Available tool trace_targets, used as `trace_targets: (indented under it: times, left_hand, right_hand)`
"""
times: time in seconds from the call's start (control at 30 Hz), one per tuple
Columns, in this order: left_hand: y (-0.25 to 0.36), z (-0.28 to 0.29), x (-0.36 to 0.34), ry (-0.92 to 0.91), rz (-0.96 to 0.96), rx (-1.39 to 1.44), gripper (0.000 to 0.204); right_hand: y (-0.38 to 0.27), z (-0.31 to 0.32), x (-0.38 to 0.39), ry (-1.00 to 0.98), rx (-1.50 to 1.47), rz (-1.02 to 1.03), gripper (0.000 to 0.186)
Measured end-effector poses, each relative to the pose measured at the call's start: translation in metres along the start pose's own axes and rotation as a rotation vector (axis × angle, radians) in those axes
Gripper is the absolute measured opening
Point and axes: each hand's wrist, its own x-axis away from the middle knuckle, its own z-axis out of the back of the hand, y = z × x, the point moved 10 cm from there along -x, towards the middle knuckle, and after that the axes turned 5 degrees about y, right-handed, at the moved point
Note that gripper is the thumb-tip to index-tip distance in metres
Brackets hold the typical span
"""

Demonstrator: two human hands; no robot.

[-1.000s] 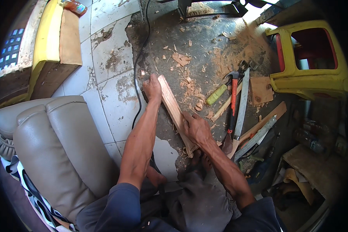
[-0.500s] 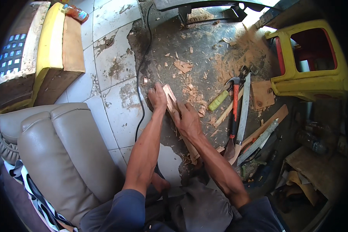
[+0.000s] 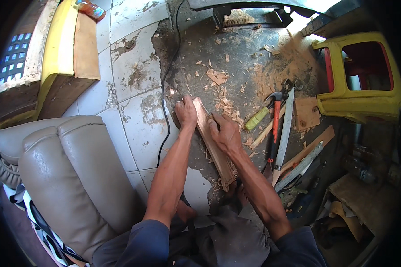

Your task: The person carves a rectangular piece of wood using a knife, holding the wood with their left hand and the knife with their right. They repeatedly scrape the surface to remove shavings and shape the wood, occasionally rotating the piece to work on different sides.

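A long pale wooden board (image 3: 215, 152) slants from my grip toward my feet. My left hand (image 3: 187, 113) is closed on its far end. My right hand (image 3: 225, 133) is curled on the board's right side, a short way below my left hand; whatever lies in its fingers is too hidden to name. Right of it lie a green-handled tool (image 3: 256, 119), a hammer with an orange-and-black handle (image 3: 276, 122), a long flat blade (image 3: 284, 138) and a small plywood square (image 3: 305, 113).
A grey padded cushion (image 3: 75, 178) fills the left, below a yellow-and-wood box (image 3: 58, 44) with a bottle (image 3: 91, 10). A black cable (image 3: 168, 75) crosses broken tiles. A yellow vehicle-like shell (image 3: 365, 107) stands right, wood shavings (image 3: 218, 78) lie ahead, and a board structure (image 3: 352, 196) sits lower right.
My right hand slid up along the board toward my left hand about half a second ago, and has since drawn slightly away to the right. The view has shifted a little.
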Motion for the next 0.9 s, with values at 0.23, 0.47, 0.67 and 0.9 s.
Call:
trace_targets:
  times: [0.23,0.47,0.67,0.9]
  left_hand:
    - [-0.004,0.001,-0.003,0.011,-0.032,-0.043,0.052]
    - [0.004,-0.003,0.001,-0.046,0.078,0.034,0.051]
    - [-0.001,-0.004,0.002,-0.065,0.109,0.076,0.049]
    - [0.016,-0.009,0.002,-0.029,-0.307,-0.189,0.029]
  right_hand:
    - [0.001,-0.004,-0.003,-0.022,0.013,-0.02,0.025]
    - [0.007,-0.006,-0.01,-0.051,0.065,0.041,0.024]
    - [0.011,-0.011,-0.018,-0.126,0.077,0.059,0.027]
    - [0.003,-0.008,-0.03,-0.239,0.036,0.01,0.027]
